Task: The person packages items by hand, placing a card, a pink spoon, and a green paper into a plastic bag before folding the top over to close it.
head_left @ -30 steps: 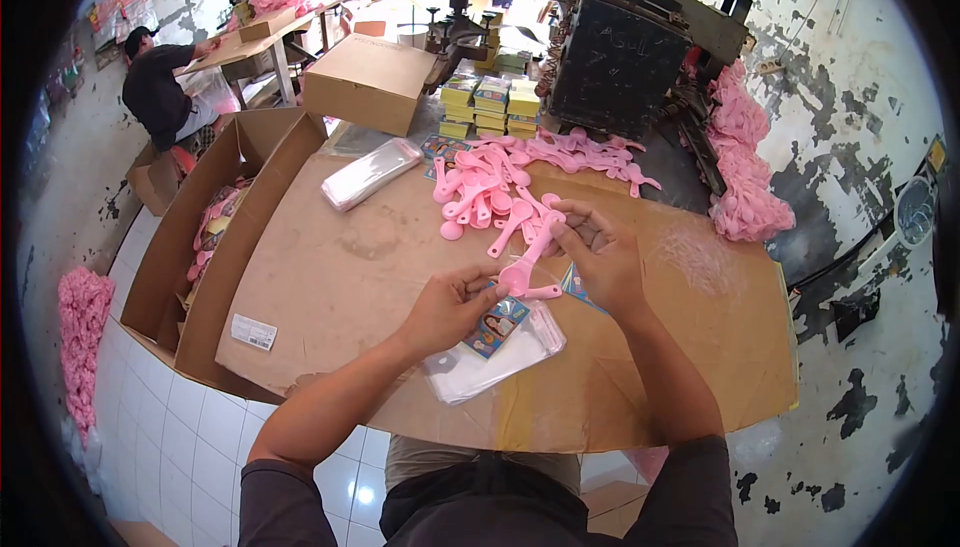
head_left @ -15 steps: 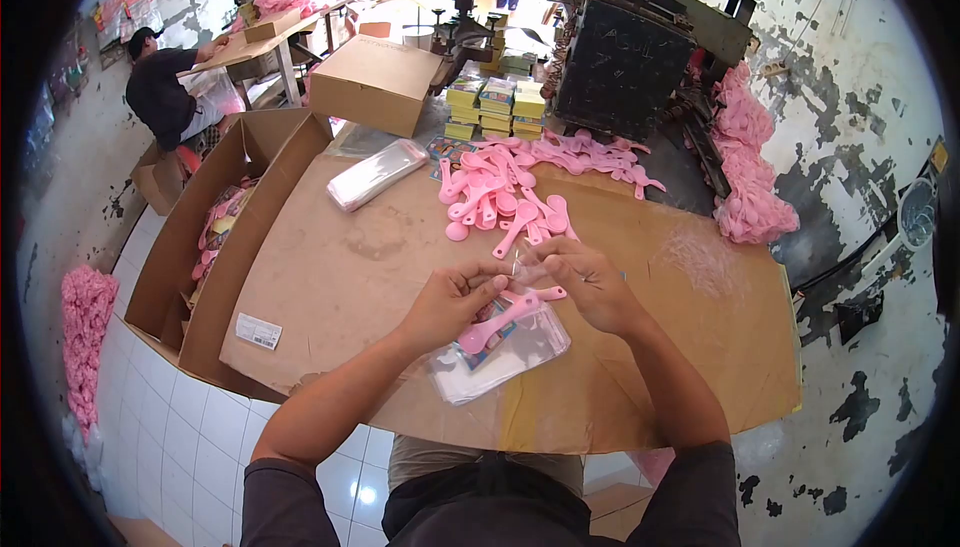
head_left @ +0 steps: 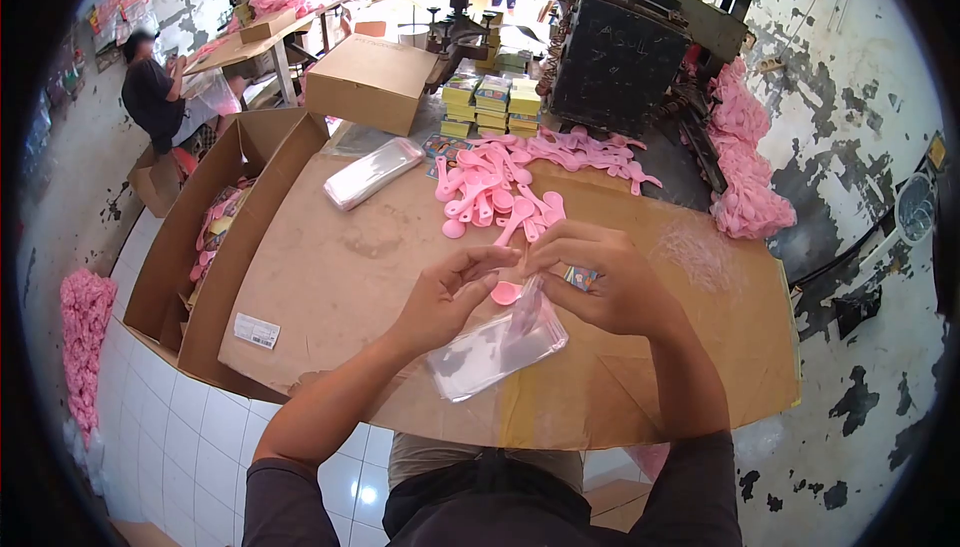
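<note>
My right hand (head_left: 600, 277) pinches the top of a clear plastic bag (head_left: 525, 309) at the middle of the cardboard-covered table. My left hand (head_left: 452, 292) is just left of it, fingers curved and apart, with nothing visible between them. A pink spoon (head_left: 506, 293) shows between my hands; whether it is inside the bag I cannot tell. Under my right hand a small printed card (head_left: 580, 275) is partly visible. Below my hands lies a stack of clear bags (head_left: 490, 359). Beyond them is a heap of pink spoons (head_left: 485, 187).
Another bag stack (head_left: 373, 174) lies at the upper left of the table (head_left: 330, 277). Card stacks (head_left: 491, 102), a closed carton (head_left: 365, 82) and a black machine box (head_left: 615, 62) stand behind. An open carton (head_left: 240, 247) borders the left; a person (head_left: 150, 97) sits beyond.
The spoon and card that lay on the bag stack are gone from there. My right hand has turned and holds a bag upright. My left hand's fingers have spread. The seated person has straightened up.
</note>
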The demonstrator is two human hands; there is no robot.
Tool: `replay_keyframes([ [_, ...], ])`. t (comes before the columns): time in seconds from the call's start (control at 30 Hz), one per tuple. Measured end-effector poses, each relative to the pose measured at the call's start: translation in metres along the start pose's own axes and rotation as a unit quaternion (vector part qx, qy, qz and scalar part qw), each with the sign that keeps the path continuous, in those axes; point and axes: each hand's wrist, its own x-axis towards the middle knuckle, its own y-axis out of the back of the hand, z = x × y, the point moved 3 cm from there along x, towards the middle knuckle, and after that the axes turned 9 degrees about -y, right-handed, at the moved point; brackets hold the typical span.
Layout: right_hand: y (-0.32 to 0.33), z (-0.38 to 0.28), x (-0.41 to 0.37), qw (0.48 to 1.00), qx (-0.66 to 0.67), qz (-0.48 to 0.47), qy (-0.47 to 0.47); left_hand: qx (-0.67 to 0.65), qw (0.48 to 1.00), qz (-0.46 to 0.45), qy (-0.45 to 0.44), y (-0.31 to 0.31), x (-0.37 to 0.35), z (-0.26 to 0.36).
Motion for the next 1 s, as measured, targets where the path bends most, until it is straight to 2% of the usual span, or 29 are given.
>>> replay_keyframes([
  [0.07,-0.002,-0.007,-0.004,0.996,0.012,0.039,-0.074,0.071,0.996,-0.027,-0.048,-0.004,-0.003,0.016],
  [0.17,-0.007,-0.01,-0.003,0.991,0.002,0.067,-0.118,0.142,0.983,-0.097,-0.071,-0.008,-0.007,0.021],
  [0.27,-0.012,-0.004,-0.005,0.99,0.017,0.05,-0.13,0.105,0.992,-0.043,-0.046,-0.012,-0.005,0.016],
  [0.37,-0.019,-0.002,-0.006,0.985,0.07,0.051,-0.148,0.061,0.998,-0.028,-0.018,-0.009,-0.002,0.016],
  [0.47,-0.023,0.008,-0.004,0.981,0.069,0.111,-0.146,-0.006,1.0,0.013,0.024,-0.01,-0.001,0.019],
  [0.57,-0.027,0.008,-0.003,0.969,-0.053,0.24,-0.012,-0.006,0.999,0.027,0.035,-0.007,-0.003,0.016],
  [0.67,-0.03,-0.008,-0.006,0.957,-0.199,0.201,0.065,0.033,0.999,0.02,0.002,-0.007,-0.005,0.016],
  [0.87,-0.049,-0.007,-0.005,0.928,-0.31,0.165,0.121,0.161,0.985,0.004,-0.07,-0.01,-0.012,0.01],
  [1.0,-0.055,-0.002,-0.008,0.919,-0.355,0.132,0.113,0.242,0.967,-0.048,-0.064,-0.013,-0.013,0.012],
])
